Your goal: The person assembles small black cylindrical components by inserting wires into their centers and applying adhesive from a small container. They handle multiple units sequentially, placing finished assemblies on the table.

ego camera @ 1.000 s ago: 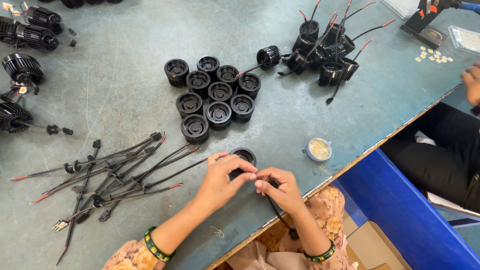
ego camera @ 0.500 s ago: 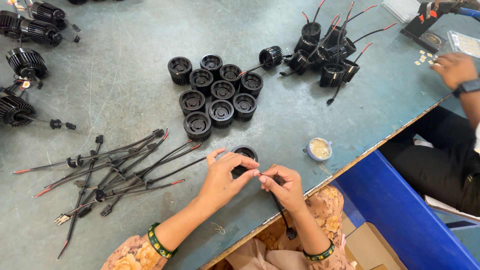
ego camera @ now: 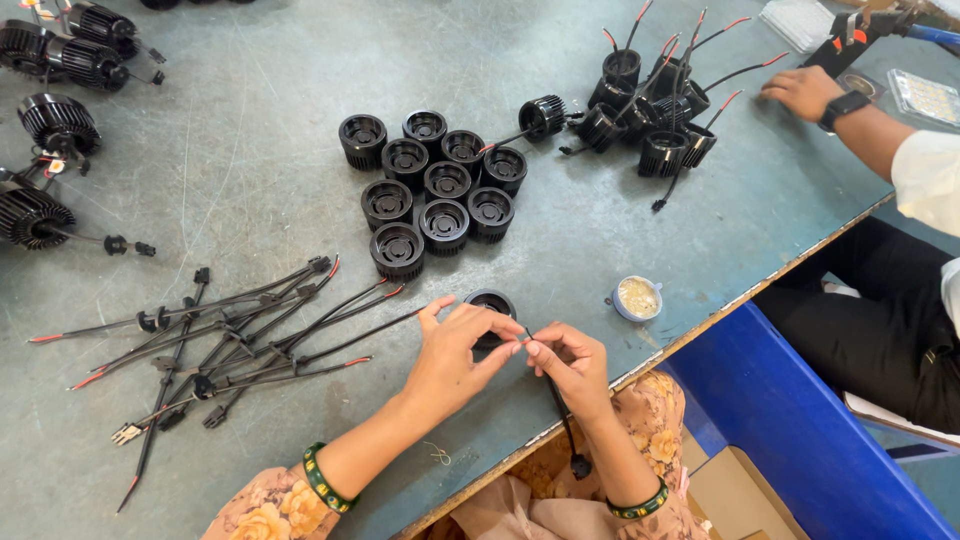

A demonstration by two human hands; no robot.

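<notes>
My left hand (ego camera: 455,350) rests on the table's near edge, its fingers around a black round ribbed housing (ego camera: 490,304). My right hand (ego camera: 567,365) pinches a thin black cable (ego camera: 561,415) at the fingertips, right beside the housing. The cable hangs down over the table edge toward my lap, ending in a small black connector. Both fingertips meet at the cable's upper end. A pile of black cables with red tips (ego camera: 215,335) lies left of my left hand.
A cluster of several empty black housings (ego camera: 432,190) stands mid-table. Housings with cables fitted (ego camera: 655,115) sit at the back right, near another person's hand (ego camera: 802,90) with a wristwatch. Finned black parts (ego camera: 55,120) lie at the far left. A small round tin (ego camera: 637,297) sits near the edge.
My hands have stayed at the housing with the cable. The other person's hand has reached further onto the table at the back right.
</notes>
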